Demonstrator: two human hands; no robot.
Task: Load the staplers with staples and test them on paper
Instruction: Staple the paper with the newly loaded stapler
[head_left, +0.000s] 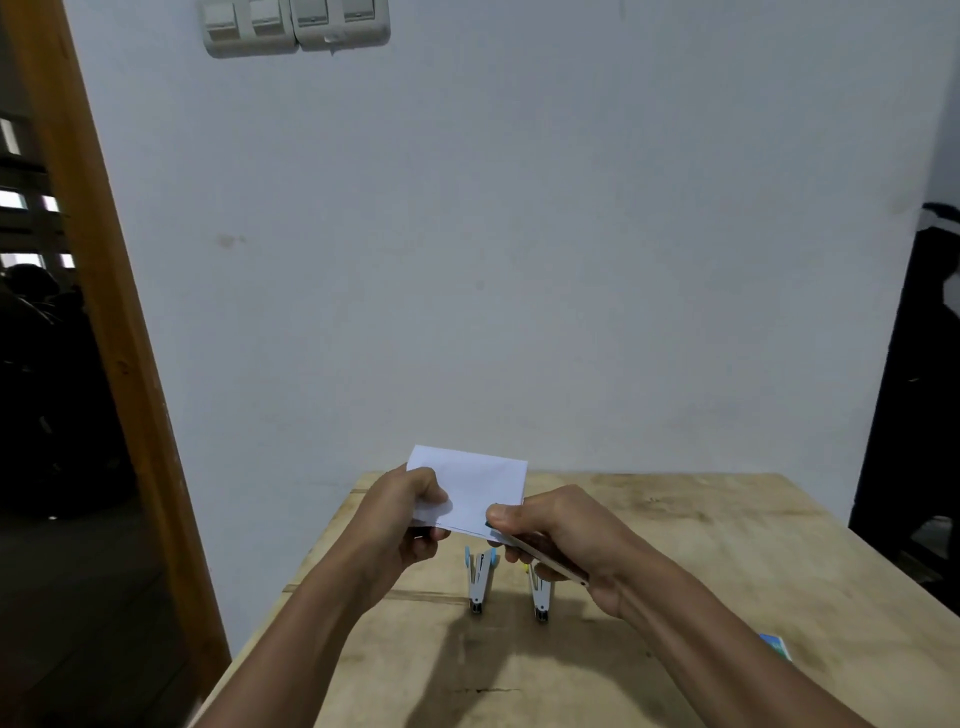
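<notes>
Folded white paper sheet (470, 493) held above the pale wooden table (727, 545), left hand (400, 514) pinching one edge, right hand (561, 540) squeezing a slim silver stapler (545, 558) onto its corner. Risk: shallow bite, staple missing or paper tearing.

Left hand (402, 512): centre-left of frame, raised above the table, pinching the left edge of the folded paper.
Right hand (558, 535): centre-right, thumb on the paper's lower right corner, gripping a slim stapler (545, 558).
Folded paper (475, 491): white, lifted between both hands.
Wooden table (701, 571): lower frame.
Blue-tipped stapler (480, 579): on the table below the hands.
Second stapler (540, 597): just right of it, partly hidden.
Small box (776, 647): lower right table edge.
</notes>
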